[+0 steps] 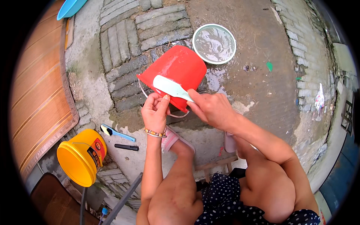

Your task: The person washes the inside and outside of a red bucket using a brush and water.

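A wet red bucket (183, 62) lies tipped on its side in front of me, its rim towards me and its thin white handle hanging by the rim. My left hand (155, 108) is closed on the bucket's rim, fingertips partly hidden. In my right hand (212, 108) is the handle of a pale mint scrub brush (169, 86). The brush lies flat along the bucket's outer side with its back up, so the side against the bucket is hidden. Just beyond the bucket, a round pale-rimmed basin (195, 45) holds cloudy water.
At left, a yellow bucket (77, 161) leans over beside a blue-handled brush (118, 133) and a black stick-like object (126, 147). A striped brown mat (45, 97) hangs or lies along the left. A blue basin (71, 8) sits far left. Wet brick and concrete form the ground.
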`<state>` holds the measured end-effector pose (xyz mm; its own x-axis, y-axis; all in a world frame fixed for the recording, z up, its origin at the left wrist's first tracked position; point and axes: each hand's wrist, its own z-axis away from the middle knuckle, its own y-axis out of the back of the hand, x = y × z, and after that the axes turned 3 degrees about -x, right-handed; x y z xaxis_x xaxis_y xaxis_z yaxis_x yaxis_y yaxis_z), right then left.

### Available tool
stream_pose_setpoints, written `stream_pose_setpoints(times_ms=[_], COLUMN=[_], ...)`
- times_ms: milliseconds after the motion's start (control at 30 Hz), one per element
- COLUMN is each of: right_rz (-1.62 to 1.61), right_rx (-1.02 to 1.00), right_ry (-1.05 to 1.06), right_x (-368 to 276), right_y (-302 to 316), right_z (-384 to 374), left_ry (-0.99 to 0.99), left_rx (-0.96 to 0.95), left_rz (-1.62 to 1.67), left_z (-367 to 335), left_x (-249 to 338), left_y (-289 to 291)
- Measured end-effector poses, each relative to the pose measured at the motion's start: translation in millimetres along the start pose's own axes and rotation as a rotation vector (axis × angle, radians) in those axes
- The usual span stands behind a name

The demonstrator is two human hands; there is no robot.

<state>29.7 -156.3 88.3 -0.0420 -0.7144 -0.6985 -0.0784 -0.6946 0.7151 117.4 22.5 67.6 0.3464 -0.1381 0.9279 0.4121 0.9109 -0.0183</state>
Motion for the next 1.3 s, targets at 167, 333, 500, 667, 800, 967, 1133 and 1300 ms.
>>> stream_pose_setpoints(times_ms=[167,333,500,667,800,967,1133,1300], right_rz=[0.154,-0.001,0.186,0.269,0.235,-0.174,-0.007,-0.049], right_rx=[0.112,-0.035,0.061,0.078,0.052,0.049,0.062,0.131], right_ry=[-0.294,0.017,-0.258,-0.457,-0.515,-0.188,-0.176,-0.210], right_x=[65,-7,57,107,99,19,37,43], right_y=[33,4,32,48,45,39,14,27], right_z=[-24,-1,-34,-33,-23,7,19,16], left_ry=[0.028,0.024,0.019,0.041,0.180,0.248,0.197,0.214], left_rx=[-0.020,-0.022,-0.123,-0.225,-0.046,-0.016,-0.031,-0.026], left_rz=[0.039,0.006,-0.024,0.013,0.295,0.284,0.255,0.205], left_z=[5,9,14,12,-8,-17,-17,-15], left_x=[3,-6,-9,-4,3,9,10,9], left_y=[-12,-5,-12,-13,3,3,-7,-7])
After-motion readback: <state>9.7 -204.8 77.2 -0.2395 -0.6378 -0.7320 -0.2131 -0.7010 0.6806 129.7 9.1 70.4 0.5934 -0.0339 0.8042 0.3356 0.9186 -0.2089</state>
